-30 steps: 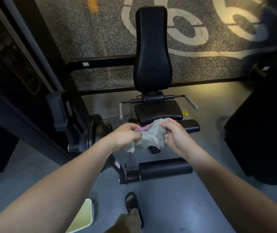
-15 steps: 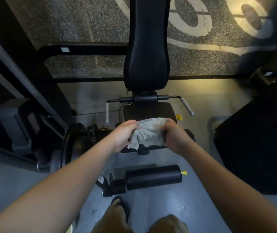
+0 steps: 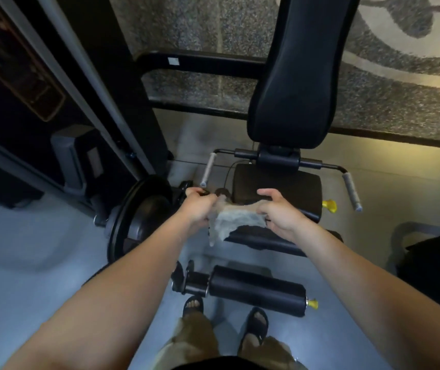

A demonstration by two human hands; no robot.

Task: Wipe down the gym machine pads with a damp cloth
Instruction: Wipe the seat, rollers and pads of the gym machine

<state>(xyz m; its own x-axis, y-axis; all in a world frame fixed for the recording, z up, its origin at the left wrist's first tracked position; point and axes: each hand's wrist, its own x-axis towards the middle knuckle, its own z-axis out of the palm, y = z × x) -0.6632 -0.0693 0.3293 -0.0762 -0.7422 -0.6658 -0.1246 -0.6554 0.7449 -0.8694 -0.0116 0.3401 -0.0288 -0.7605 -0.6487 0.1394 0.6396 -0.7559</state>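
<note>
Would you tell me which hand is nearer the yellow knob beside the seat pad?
Right. The right hand grips the cloth left of the yellow knob; the left hand holds the cloth's far side.

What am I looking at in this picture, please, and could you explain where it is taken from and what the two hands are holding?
This is a single view from a camera worn on the person's head, looking forward and down. The two bare forearms reaching in are that person's own. The left hand and right hand each grip one end of a grey cloth, stretched between them in the air. Beyond them stands a black gym machine. It has a tall upright back pad and a flat seat pad below it, with grey-wrapped handles on either side. A roller pad sits low, near the person's sandalled feet. Everything stands on a grey floor.
</note>
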